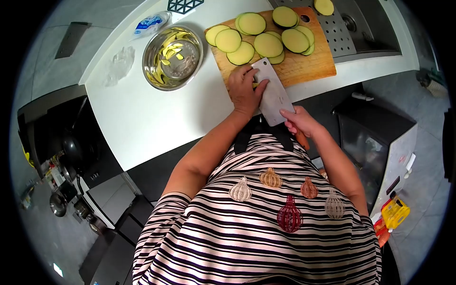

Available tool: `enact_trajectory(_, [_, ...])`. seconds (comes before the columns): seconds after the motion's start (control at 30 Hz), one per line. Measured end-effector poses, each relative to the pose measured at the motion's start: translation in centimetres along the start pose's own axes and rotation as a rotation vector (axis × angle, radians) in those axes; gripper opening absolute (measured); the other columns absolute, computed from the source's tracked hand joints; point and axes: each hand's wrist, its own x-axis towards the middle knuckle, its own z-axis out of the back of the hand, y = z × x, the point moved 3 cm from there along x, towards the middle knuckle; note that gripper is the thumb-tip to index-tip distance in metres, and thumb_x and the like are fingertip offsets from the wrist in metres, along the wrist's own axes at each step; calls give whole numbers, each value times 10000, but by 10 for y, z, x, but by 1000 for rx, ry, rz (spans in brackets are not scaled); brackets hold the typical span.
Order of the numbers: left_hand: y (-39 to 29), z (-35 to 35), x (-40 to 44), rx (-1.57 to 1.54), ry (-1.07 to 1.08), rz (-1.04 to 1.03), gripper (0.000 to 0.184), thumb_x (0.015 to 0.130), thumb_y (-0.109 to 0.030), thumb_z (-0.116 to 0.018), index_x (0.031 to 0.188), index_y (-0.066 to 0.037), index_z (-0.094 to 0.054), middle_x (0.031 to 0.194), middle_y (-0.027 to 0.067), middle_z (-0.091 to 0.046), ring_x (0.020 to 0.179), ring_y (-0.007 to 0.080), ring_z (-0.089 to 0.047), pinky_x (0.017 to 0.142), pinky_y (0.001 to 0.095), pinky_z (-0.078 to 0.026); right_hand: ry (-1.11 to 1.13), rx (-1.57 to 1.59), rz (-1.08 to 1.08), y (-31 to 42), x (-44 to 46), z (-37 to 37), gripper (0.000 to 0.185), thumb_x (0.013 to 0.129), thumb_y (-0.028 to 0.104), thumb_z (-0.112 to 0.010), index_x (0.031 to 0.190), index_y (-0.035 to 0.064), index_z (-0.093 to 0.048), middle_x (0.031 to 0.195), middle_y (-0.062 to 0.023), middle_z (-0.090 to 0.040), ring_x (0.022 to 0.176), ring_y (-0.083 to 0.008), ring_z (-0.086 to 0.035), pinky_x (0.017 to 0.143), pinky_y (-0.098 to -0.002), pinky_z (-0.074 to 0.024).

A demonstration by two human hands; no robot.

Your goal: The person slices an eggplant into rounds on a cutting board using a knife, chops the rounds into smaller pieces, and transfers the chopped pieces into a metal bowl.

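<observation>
My right hand [302,122] is wrapped round the handle of a cleaver [273,97], whose broad blade lies over the near edge of the wooden cutting board [308,71]. Beside the blade, my left hand [244,90] is closed with bent fingers on a small zucchini piece [256,85], mostly hidden, its thumb against the blade. Several round zucchini slices [268,45], pale green with dark rims, overlap on the board. To the left, a steel bowl [151,66] holds several small cut pieces [172,51].
A sink [375,28] with a perforated steel tray [339,42] adjoins the board; one more slice [324,6] lies there. Plastic packaging [151,23] and a clear bag [121,64] lie left of the bowl on the white counter [142,123]. A wok [73,145] stands far left.
</observation>
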Motion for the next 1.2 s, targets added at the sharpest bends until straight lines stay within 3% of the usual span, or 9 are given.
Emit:
enact_trajectory(0.2, [4,10,5,-131,-85,-3,349,724,-181,-809,1032,-101,-666,1079,83,-609,1049,314,-540,924,405,-410,46,-186,-34,29,-7,-10,257,973,287,-593,952,32,-576,606,-7,-501,432,-77,-439,387,-234,-376])
enact_trajectory(0.53, [36,121,95,25,-461,-113,238,770,-103,-753,997,-82,-685,1077,98,-640,1041,290,-559,918,396,-440,56,-507,328,140,-25,-75,323,965,314,-592,882,4,-622,595,5,-507,458,-81,-457,440,-262,-373])
enact_trajectory(0.63, [74,137,105,144,-492,-51,203,801,-110,-730,999,-84,-691,1084,100,-646,1044,289,-563,919,395,-438,-201,-609,560,157,-37,-69,317,948,300,-601,1095,27,-671,609,-52,-569,549,-181,-540,535,-355,-421])
enact_trajectory(0.73, [96,136,89,194,-479,15,168,820,-108,-723,985,-87,-699,1076,104,-655,1014,292,-581,900,390,-447,-437,-886,633,156,-46,-40,268,934,288,-608,1033,50,-685,661,-131,-603,601,-281,-572,586,-390,-445])
enact_trajectory(0.77, [97,130,80,92,-300,-61,196,801,-127,-740,991,-98,-704,1099,92,-642,1010,291,-580,877,396,-455,-505,-987,641,157,-53,-34,237,923,279,-618,974,62,-698,685,-181,-605,629,-360,-585,578,-415,-450])
enact_trajectory(0.87, [68,98,41,-63,162,-391,279,740,-151,-780,1007,-117,-708,1090,68,-628,964,278,-591,801,390,-488,-552,-1064,645,139,-58,-16,211,914,267,-630,948,71,-701,690,-187,-619,647,-394,-602,574,-445,-461])
enact_trajectory(0.93, [40,83,19,-140,399,-401,310,719,-160,-777,1017,-128,-701,1027,49,-631,957,262,-587,804,393,-495,-567,-1051,674,126,-56,-12,201,908,263,-637,935,75,-702,689,-190,-619,649,-400,-605,572,-452,-466])
enact_trajectory(1.07, [39,53,-8,-62,423,-537,281,741,-130,-749,1016,-123,-689,998,48,-639,952,271,-594,808,400,-508,-597,-1011,702,112,-60,-20,187,900,258,-648,906,79,-700,707,-197,-627,666,-401,-617,584,-451,-483])
enact_trajectory(1.2, [46,67,-4,-138,434,-410,244,787,-115,-702,1030,-111,-690,960,55,-646,895,255,-607,754,352,-522,-586,-1045,696,105,-61,-28,181,888,256,-657,918,83,-701,723,-180,-651,684,-381,-642,606,-444,-505])
